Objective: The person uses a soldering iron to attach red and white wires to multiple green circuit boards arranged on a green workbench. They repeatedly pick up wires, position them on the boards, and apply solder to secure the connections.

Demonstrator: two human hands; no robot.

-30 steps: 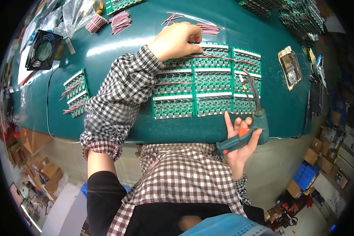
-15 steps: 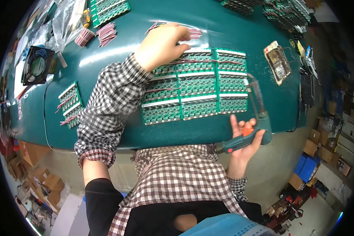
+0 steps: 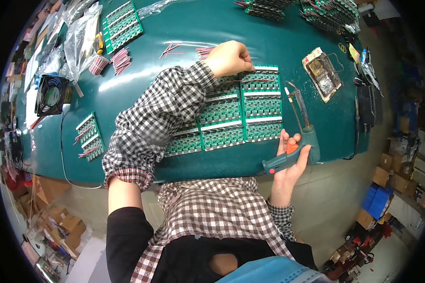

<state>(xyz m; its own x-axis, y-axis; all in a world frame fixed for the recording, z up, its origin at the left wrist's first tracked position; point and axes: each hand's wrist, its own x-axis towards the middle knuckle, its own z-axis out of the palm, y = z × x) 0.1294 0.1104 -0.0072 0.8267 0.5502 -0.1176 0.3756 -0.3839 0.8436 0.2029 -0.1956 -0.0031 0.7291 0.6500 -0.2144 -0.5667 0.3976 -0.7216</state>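
Observation:
My left hand (image 3: 229,59) reaches over the far edge of the green circuit board panels (image 3: 263,106), its fingertips pinched together at the top row. What they pinch, if anything, is too small to make out. Thin red and white wires lie across that row, and a bundle of cut wires (image 3: 204,52) is just beyond the hand. Wrapped round the handle of a teal soldering gun (image 3: 283,160) with an orange trigger is my right hand (image 3: 288,172). The gun's tip points up, right of the panels and apart from them. My left sleeve hides part of the panels.
A grimy metal solder tray (image 3: 322,75) lies on the right. Stacked circuit boards (image 3: 328,16) stand at the far right. At left are a black fan (image 3: 51,95), a small board with wires (image 3: 89,137), more wire bundles (image 3: 121,61) and plastic bags (image 3: 82,40).
My left hand has moved from the wire bundle rightward to the top row of the panels, its fingers now pinched. The soldering gun stays in my right hand, slightly shifted.

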